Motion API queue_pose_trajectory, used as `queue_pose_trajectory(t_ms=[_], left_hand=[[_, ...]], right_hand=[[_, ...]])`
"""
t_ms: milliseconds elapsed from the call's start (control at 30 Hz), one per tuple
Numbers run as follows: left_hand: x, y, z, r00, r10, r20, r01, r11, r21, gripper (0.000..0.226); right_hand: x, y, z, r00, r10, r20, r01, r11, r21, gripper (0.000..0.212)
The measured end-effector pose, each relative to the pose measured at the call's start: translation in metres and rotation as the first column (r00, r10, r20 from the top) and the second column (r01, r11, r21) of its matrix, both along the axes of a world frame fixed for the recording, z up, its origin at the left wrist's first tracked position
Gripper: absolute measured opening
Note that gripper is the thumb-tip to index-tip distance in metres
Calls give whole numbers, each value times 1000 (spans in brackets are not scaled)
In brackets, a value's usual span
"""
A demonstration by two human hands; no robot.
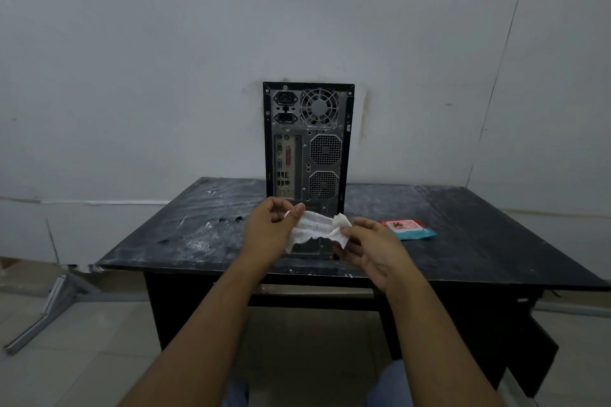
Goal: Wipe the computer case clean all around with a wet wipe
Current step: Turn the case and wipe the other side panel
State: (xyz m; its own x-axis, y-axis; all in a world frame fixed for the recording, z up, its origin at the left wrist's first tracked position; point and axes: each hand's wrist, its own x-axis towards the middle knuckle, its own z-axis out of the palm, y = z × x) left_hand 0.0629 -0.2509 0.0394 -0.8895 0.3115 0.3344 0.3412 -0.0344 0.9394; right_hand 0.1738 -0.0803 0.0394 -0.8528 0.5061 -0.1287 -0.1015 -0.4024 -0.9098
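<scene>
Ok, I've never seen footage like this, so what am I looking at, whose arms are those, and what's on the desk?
This is one picture from a camera worn on a person's head, looking forward and down, so the arms are the wearer's own. The left hand and right hand each pinch an end of a white wipe, held up between them. On the black desk stands a computer case, upright, its back with fan and ports facing the camera. Right of it lies a wipes pack.
</scene>
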Motion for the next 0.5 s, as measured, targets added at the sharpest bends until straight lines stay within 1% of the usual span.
queue_pose_trajectory(t_ms=[67, 133, 167, 233, 267, 300, 367, 400, 500], left_hand=[[-3, -1, -2, 999, -16, 37, 14, 999, 48, 25], [-5, -2, -2, 994, -84, 71, 78, 993, 93, 20], [-6, -2, -2, 988, -130, 86, 120, 986, 114, 17], [-7, -1, -1, 971, -213, 110, 195, 968, 157, 9], [-8, -1, -1, 964, -240, 118, 219, 961, 166, 6], [-8, -1, -1, 958, -258, 126, 237, 957, 166, 8], [-7, -2, -1, 948, -290, 133, 269, 951, 152, 16], [-5, -2, 0, 944, -302, 131, 284, 949, 136, 19], [-1, -4, 0, 944, -310, 113, 299, 949, 99, 20]], right_hand=[[-2, 1, -1, 997, -59, -45, 57, 998, -28, 27], [-2, -1, 0, 995, -67, -78, 65, 997, -30, 15], [-3, -2, -1, 995, -70, -77, 70, 998, -6, 13], [-6, -2, -1, 995, -85, -47, 88, 994, 71, 30], [-7, -3, -1, 996, -91, -22, 93, 991, 97, 33], [-9, -4, 0, 995, -99, 6, 98, 989, 109, 31], [-9, -8, 3, 990, -130, 50, 125, 988, 88, 15], [-9, -10, 4, 986, -162, 45, 156, 982, 111, 11], [-10, -11, -1, 964, -266, -25, 257, 898, 358, 19]])
